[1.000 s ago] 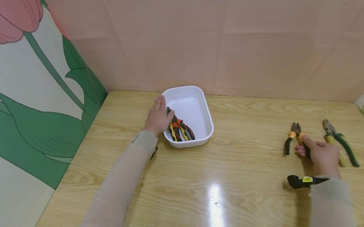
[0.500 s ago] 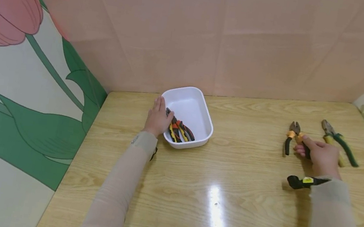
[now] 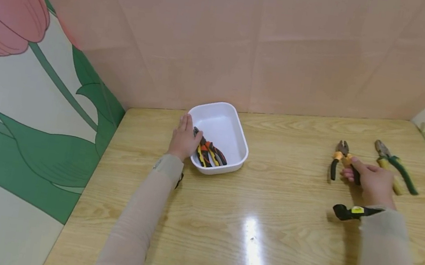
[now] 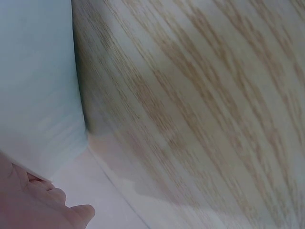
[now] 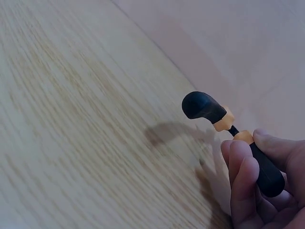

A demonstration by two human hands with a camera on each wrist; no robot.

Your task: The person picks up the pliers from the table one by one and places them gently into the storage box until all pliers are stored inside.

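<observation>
My left hand (image 3: 185,134) rests with straight fingers against the left wall of a white plastic tub (image 3: 237,129) at the back of the wooden table. Inside the tub lie pliers with black, orange and yellow handles (image 3: 209,153). In the left wrist view the tub wall (image 4: 33,95) fills the left side, with my fingers (image 4: 45,205) below it. My right hand (image 3: 355,172) grips one handle of black-and-orange pliers (image 3: 339,155) at the right. The right wrist view shows my fingers (image 5: 243,174) curled round that handle and the free handle (image 5: 204,107) casting a shadow on the table.
Green-and-yellow pliers (image 3: 395,169) lie just right of my right hand. A black wrist strap with a yellow tag (image 3: 348,211) sticks out from my right sleeve. Pink panels wall the table at the back, a tulip mural stands at the left, and a pale wall at the right.
My right hand and the black-and-orange pliers have shifted slightly to the left. The left hand and the tub have stayed put.
</observation>
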